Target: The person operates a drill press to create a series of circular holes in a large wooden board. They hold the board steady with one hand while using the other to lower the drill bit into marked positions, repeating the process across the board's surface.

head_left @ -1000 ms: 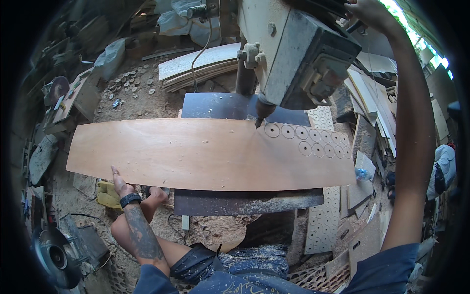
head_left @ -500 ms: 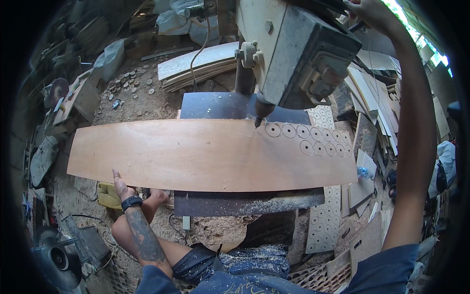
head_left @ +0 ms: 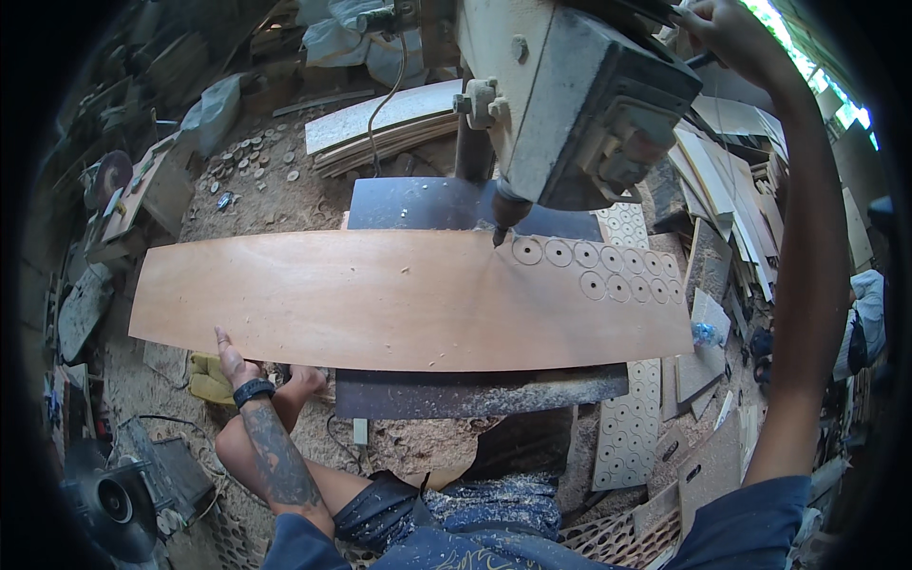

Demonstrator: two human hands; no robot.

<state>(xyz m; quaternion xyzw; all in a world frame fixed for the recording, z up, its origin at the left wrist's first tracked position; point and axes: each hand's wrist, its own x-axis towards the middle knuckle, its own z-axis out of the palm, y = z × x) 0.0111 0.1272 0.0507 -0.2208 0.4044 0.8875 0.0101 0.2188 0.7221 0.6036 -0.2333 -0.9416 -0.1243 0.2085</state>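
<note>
A long plywood board point(head_left: 323, 294) lies across the dark table point(head_left: 408, 394) of a drill press point(head_left: 570, 104). My left hand point(head_left: 234, 361) grips its near edge toward the left end, thumb on top and fingers hidden beneath. Raised at the upper right, my right hand point(head_left: 727, 36) is closed round a dark handle point(head_left: 701, 61) of the press. The drill bit point(head_left: 499, 237) points down at the board's far edge, its tip at or just above the wood. Right of it are two rows of ring-shaped cuts point(head_left: 592, 285) with centre holes.
Perforated plywood offcuts point(head_left: 627, 432) lie under the table's right side. Stacked boards point(head_left: 385, 123) stand behind the press, and round wooden discs point(head_left: 255, 157) litter the sawdust floor. A fan point(head_left: 114, 499) sits at the lower left; scrap panels point(head_left: 727, 190) lean at the right.
My right hand has come slightly lower, showing more of itself. Small wood chips on the board lie differently. Board, drill bit and my left hand keep nearly the same places.
</note>
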